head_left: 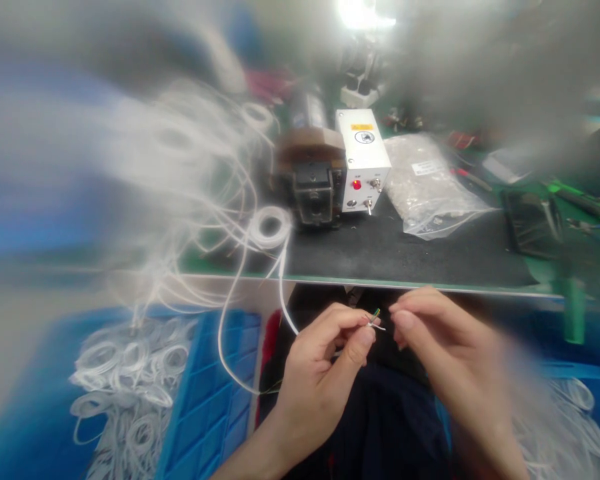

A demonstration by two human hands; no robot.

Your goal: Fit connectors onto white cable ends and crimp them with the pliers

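My left hand (pixel 325 367) pinches the end of a white cable (pixel 286 303) between thumb and forefinger. Thin inner wires (pixel 377 313), some green and yellow and one white, fan out past the fingertips. The cable runs from my hand up to a coil (pixel 270 227) at the bench edge. Just right of the wire ends is my right hand (pixel 445 360), its thumb and fingertips drawn close together. A small gap separates it from the wires. Whether anything small sits between the right fingertips cannot be made out.
A dark machine (pixel 314 180) with a white control box (pixel 363 160) and lit red lamp stands on the bench. A clear bag of small parts (pixel 430 187) lies beside it. Loose white cables (pixel 180 153) heap at left. Blue crates (pixel 205 393) of coiled cables flank me. Green-handled pliers (pixel 583 200) lie right.
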